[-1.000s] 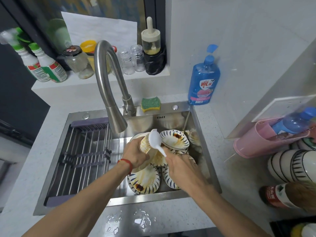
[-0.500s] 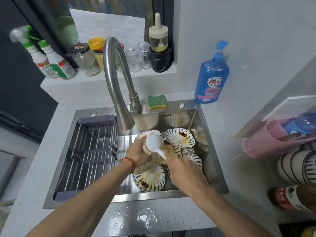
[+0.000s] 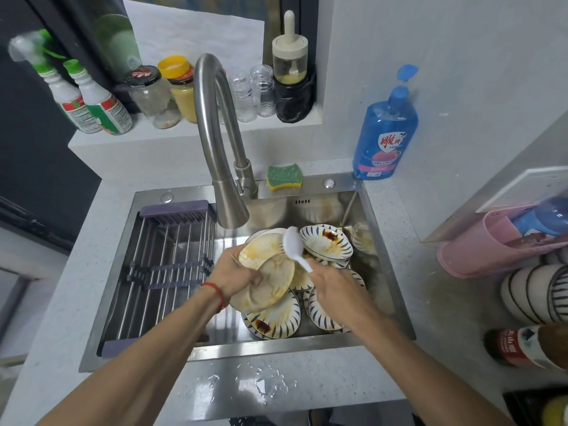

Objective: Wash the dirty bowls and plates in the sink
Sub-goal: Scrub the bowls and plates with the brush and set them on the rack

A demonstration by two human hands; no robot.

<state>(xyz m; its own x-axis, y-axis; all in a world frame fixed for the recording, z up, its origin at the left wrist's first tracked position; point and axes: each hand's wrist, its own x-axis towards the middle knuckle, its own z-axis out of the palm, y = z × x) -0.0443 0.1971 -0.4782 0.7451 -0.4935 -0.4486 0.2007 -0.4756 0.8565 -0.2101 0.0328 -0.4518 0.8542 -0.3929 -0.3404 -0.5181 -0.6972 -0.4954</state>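
Well, the sink [image 3: 381,241] holds the dirty stack on its right, with the rack [image 3: 166,265] filling its left, so free room is only above the pile, under the tap [image 3: 215,142]. Left hand [image 3: 233,275] grips two stained plates [image 3: 267,281]; fingers of the right hand [image 3: 335,287] seem pinched on a white spoon [image 3: 293,244]. Best keep them low, clear of the spout.

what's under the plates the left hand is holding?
More dirty striped plates stacked in the sink. The held plates and left hand cover the stack's middle; its depth is hidden.
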